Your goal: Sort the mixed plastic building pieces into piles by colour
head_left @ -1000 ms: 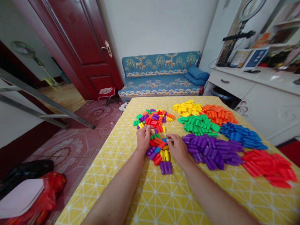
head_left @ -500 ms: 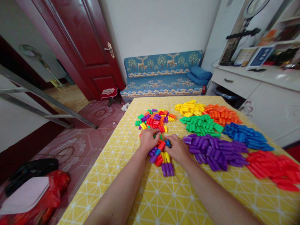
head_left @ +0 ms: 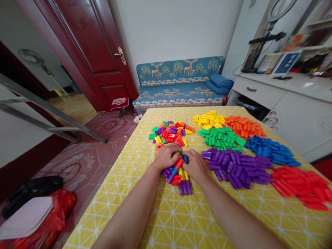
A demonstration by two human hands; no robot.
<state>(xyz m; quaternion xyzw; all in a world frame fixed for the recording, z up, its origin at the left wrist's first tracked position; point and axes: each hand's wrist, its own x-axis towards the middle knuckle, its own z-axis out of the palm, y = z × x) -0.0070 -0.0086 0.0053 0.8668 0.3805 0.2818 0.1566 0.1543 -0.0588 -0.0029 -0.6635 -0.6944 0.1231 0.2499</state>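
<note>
My left hand (head_left: 166, 157) curls around a green piece (head_left: 178, 152) at the top of a small multicoloured cluster. Opposite it, my right hand (head_left: 194, 164) has its fingers closed on a blue piece (head_left: 185, 158). The two hands nearly touch. Below them lie joined red and blue pieces (head_left: 177, 166), purple pieces (head_left: 185, 187) with yellow ones above, and more purple and red pieces at the left. Beyond my hands sits a mixed-colour pile (head_left: 171, 133). A purple pile (head_left: 236, 167) lies just right of my right hand.
Sorted piles spread over the table's right side: yellow (head_left: 209, 120), orange (head_left: 245, 127), green (head_left: 221, 138), blue (head_left: 271, 151) and red (head_left: 302, 186). The yellow patterned tablecloth (head_left: 124, 207) covers the table. A blue sofa (head_left: 176, 93) stands behind it, a white cabinet (head_left: 306, 114) at right.
My left hand has shifted slightly right, closer to my right hand, and covers more of the green piece. Red pieces beyond my left hand are more exposed.
</note>
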